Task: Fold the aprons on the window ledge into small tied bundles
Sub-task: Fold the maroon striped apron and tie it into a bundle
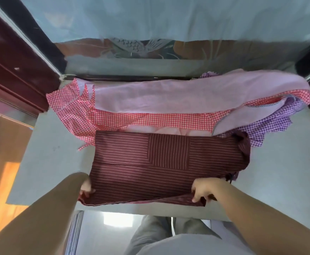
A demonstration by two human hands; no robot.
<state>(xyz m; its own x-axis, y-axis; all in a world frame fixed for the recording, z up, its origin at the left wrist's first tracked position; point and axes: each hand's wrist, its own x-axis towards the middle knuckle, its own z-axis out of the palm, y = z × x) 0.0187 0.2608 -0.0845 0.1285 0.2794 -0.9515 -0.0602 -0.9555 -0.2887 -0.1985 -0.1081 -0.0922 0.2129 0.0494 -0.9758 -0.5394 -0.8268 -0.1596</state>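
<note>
You have the striped maroon apron spread flat on the grey window ledge, nearest you, with its near edge at the ledge's front lip. Your right hand pinches the near right corner, fingers curled down over the hem. Your left hand is at the near left corner, and it looks as though it grips the cloth there, though your forearm hides most of the fingers, so I cannot tell how they lie. Behind the maroon one, the red checked apron and the pale pink apron lie overlapping, and a purple checked apron is bunched at the right. Watch the far right side: the maroon cloth is crumpled there and touches the purple one, so lifting the fold may drag that along. If your two corners rise unevenly, the fold will likely skew. The near hem could also slip off the ledge.
</note>
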